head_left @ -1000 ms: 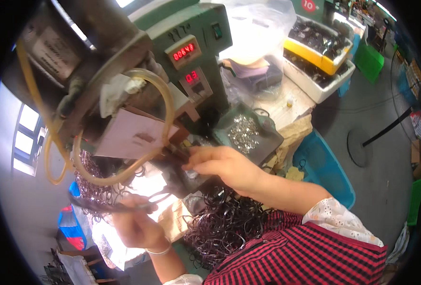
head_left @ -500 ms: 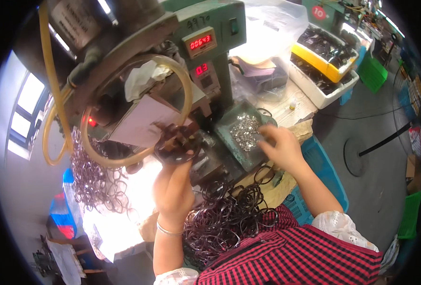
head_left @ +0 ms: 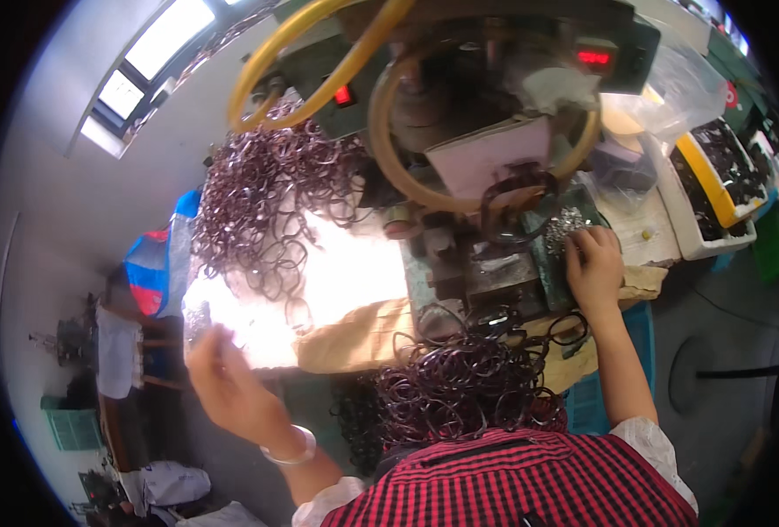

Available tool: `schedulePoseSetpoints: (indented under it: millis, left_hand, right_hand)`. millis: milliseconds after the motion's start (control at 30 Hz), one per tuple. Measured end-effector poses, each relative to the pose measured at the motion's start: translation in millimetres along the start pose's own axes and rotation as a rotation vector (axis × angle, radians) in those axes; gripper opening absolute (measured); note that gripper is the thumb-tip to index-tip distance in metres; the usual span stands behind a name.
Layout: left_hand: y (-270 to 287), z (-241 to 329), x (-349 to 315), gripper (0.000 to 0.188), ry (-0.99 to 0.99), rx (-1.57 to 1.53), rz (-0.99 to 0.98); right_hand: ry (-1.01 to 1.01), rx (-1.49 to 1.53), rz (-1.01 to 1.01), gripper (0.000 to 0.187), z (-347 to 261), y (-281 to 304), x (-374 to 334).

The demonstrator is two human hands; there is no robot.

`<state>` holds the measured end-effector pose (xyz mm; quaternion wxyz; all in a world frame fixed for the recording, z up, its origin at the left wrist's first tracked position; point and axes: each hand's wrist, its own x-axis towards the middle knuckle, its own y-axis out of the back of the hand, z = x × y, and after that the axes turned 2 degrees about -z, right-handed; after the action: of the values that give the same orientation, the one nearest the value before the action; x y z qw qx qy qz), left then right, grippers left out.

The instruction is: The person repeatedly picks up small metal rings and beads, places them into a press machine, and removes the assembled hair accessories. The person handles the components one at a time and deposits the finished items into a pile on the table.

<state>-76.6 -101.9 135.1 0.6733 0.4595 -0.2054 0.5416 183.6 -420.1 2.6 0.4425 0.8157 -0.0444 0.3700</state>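
The fingers [head_left: 584, 249] of the right hand [head_left: 594, 270] are curled down into a small tray of shiny metal bits [head_left: 563, 225]. They seem pinched on something there, though whether they grip a piece cannot be told. That tray sits on the right side of the green press machine [head_left: 486, 263], just beside a dark loop [head_left: 517, 204] hanging under the machine's head. The left hand [head_left: 227, 382] is far out to the left, its fingers loosely bent and blurred at the edge of the bright patch of desk [head_left: 346, 272]. I cannot tell if it holds anything. A bangle [head_left: 291, 448] circles that wrist. A heap of dark rings [head_left: 460, 391] lies close in front of the person's red checked shirt [head_left: 530, 483]. A second tangle of dark rings [head_left: 271, 198] spreads behind the bright patch. Yellow hoses [head_left: 319, 53] loop over the machine. White bins [head_left: 714, 184] stand to the right.
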Motion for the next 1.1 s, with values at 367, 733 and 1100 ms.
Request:
schedulePoseSetpoints:
  millis: [367, 733, 1100]
  left_hand:
    - [-130, -182, -40, 0.041, 0.261, 0.77, -0.72]
    - [-125, -101, -37, 0.028, 1.029, -0.869, -0.78]
    - [-149, -131, -60, 0.023, 0.581, -0.568, -0.483]
  right_hand:
    - [-0.031, 0.051, 0.034, 0.009, 6, -6, 12]
    - [-0.481, 0.537, 0.005, 0.013, 6, 69, -38]
    - [-0.31, 1.092, -0.134, 0.027, -98, 22, 40]
